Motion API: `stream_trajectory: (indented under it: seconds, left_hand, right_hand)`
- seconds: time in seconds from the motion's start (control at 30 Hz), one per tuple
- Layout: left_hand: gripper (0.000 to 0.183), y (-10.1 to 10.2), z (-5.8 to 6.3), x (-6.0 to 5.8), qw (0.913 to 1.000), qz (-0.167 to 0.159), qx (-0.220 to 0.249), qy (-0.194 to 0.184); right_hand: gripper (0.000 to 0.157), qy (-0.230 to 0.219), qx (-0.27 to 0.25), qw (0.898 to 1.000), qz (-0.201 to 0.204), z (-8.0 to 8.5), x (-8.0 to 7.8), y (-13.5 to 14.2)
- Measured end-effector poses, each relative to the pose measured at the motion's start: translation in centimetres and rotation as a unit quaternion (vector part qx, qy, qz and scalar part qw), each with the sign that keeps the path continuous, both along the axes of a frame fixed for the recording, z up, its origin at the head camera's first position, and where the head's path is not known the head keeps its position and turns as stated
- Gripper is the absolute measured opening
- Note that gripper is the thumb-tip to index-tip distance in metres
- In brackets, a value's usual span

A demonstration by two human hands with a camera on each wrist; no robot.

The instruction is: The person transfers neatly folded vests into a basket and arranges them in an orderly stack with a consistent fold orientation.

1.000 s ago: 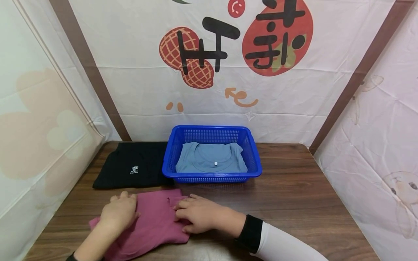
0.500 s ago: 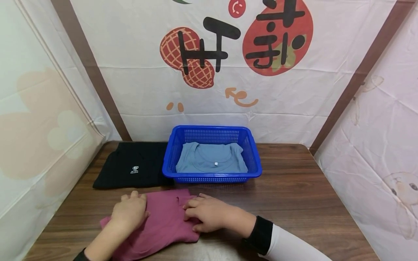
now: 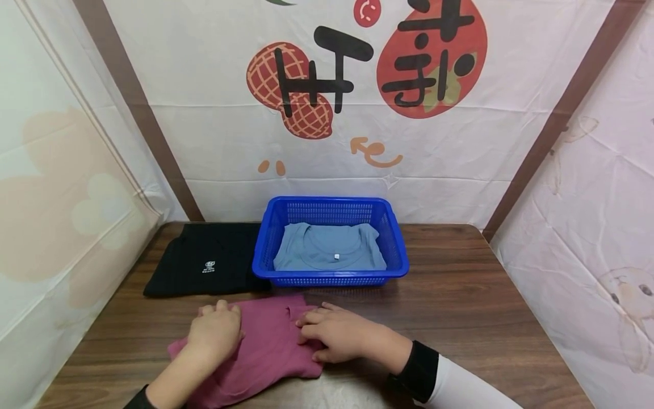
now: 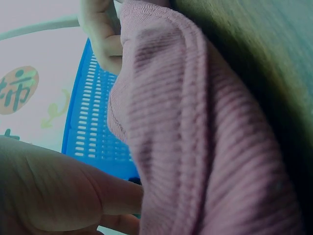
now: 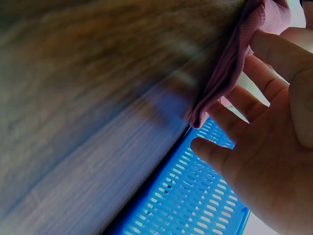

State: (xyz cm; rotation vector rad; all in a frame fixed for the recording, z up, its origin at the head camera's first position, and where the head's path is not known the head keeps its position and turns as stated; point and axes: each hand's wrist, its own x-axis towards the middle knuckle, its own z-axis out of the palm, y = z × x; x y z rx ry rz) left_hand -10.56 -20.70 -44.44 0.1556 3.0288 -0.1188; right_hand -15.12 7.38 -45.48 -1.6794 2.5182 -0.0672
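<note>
Head view: I see the pink garment (image 3: 265, 341) lying folded on the wooden table (image 3: 449, 295), on the near side and a little left of the middle. A small fold of its cloth stands out near the far right corner. In the left wrist view I make out ribbed fabric with a stitched seam.

The left hand (image 3: 216, 332) rests palm down on the garment's left part, its fingers close together and slightly bent, the thumb apart; the cloth hides its fingertips from my left wrist camera. The right hand (image 3: 339, 335) touches the right edge, and my right wrist camera shows its fingers spread and fairly straight.

Just beyond the garment, to the left, I have a black garment (image 3: 225, 244) folded flat, with a small white print (image 3: 208, 266). At its right stands the blue basket (image 3: 331, 274), upright, with a grey-blue garment (image 3: 332, 244) inside, neckline facing up. I see a black cuff (image 3: 416, 369) and a white sleeve (image 3: 465, 386) on the right arm. Behind the table hangs a white backdrop (image 3: 460, 159) with fruit drawings and black lettering.
</note>
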Motion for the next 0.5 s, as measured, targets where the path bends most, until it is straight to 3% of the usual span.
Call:
stream_trajectory:
  seconds: [0.5]
  left_hand:
    - [0.051,1.5,-0.2,0.0,0.9994,-0.013,0.001,0.032]
  right_hand:
    - [0.034,-0.002,-0.003,1.000,0.001,0.2,-0.2,1.7]
